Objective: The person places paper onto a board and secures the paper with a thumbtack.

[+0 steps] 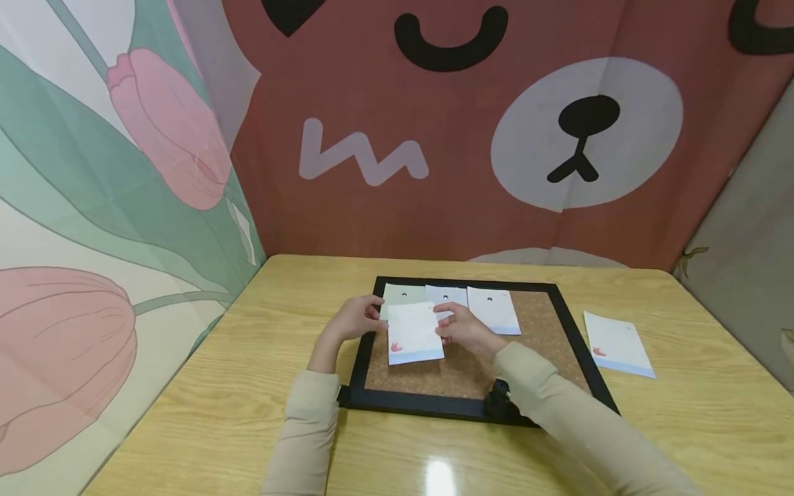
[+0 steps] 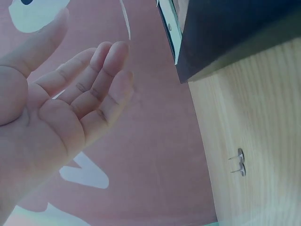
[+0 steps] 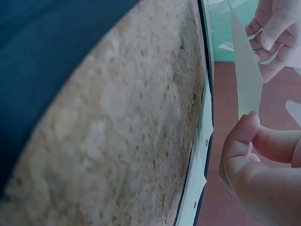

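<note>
Between thumb and fingers, my right hand [image 1: 462, 331] pinches the right edge of a white note sheet [image 1: 414, 334] with a red drawing and blue lower band. It is held above a black-framed cork board [image 1: 459, 379]. My left hand [image 1: 356, 319] is beside the sheet's left edge, its fingers loosely bent with nothing gripped in the left wrist view. Along the board's top, a green sheet [image 1: 395, 295], a bluish sheet [image 1: 442, 293] and a white sheet [image 1: 496, 317] each carry a pushpin. The held sheet partly covers the first two.
Another note sheet [image 1: 619, 344] lies on the wooden table [image 1: 236, 413] right of the board. Two metal pushpins [image 2: 241, 162] rest on the table in the left wrist view. A patterned cloth [image 1: 372, 220] hangs behind.
</note>
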Demonstrator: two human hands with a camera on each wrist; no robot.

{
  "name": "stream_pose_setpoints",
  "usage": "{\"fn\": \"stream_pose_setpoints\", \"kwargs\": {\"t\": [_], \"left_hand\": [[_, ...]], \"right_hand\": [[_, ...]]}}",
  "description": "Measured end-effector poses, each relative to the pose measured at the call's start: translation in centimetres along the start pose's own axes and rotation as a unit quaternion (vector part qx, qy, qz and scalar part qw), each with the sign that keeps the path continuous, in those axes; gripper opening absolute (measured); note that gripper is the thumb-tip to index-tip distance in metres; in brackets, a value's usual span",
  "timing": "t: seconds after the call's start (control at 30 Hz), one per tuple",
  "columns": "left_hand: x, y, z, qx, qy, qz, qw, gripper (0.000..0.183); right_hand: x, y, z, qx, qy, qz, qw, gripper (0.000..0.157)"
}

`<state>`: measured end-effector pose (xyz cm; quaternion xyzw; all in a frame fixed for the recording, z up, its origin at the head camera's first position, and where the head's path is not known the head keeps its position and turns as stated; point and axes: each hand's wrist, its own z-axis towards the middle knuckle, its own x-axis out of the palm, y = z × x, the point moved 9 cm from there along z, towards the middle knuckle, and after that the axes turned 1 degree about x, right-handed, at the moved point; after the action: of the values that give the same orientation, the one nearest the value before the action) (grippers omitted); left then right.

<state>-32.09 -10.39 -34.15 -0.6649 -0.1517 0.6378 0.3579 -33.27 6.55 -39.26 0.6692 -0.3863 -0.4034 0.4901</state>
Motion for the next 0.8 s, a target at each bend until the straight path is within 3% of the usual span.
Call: {"fn": "stream_pose_setpoints", "kwargs": {"t": [0.27, 0.37, 0.4, 0.5, 0.6, 0.63, 0.8], "left_hand": [[-0.1, 0.0, -0.4, 0.001, 0.005, 0.002, 1.0, 0.045], [-0.3, 0.3, -0.4, 0.001, 0.002, 0.006, 1.0, 0.046], [-0.4, 0.4, -0.4, 0.0, 0.001, 0.007, 1.0, 0.047], [-0.7, 0.5, -0.5, -0.005, -0.003, 0.011, 0.9999, 0.048], [-1.0, 0.4, -0.7, -0.009, -0.005, 0.01, 0.9999, 0.049], [-1.0, 0.5, -0.7, -0.011, -0.005, 0.009, 0.9999, 0.049], [-1.0, 0.9, -0.8, -0.018, 0.001, 0.007, 0.9998, 0.049]], "right_hand": [[1.0, -0.3, 0.1, 0.01, -0.005, 0.002, 1.0, 0.04], [1.4, -0.5, 0.5, -0.014, 0.003, 0.006, 1.0, 0.035], [1.3, -1.5, 1.6, -0.035, 0.016, 0.022, 0.999, 0.033], [1.6, -2.2, 2.3, -0.035, 0.02, 0.025, 0.999, 0.031], [1.9, -2.7, 2.5, -0.001, 0.006, 0.011, 1.0, 0.03], [2.1, -2.0, 1.4, 0.024, -0.007, -0.005, 1.0, 0.03], [2.9, -1.1, -0.1, 0.031, 0.01, -0.003, 0.999, 0.024]]}}
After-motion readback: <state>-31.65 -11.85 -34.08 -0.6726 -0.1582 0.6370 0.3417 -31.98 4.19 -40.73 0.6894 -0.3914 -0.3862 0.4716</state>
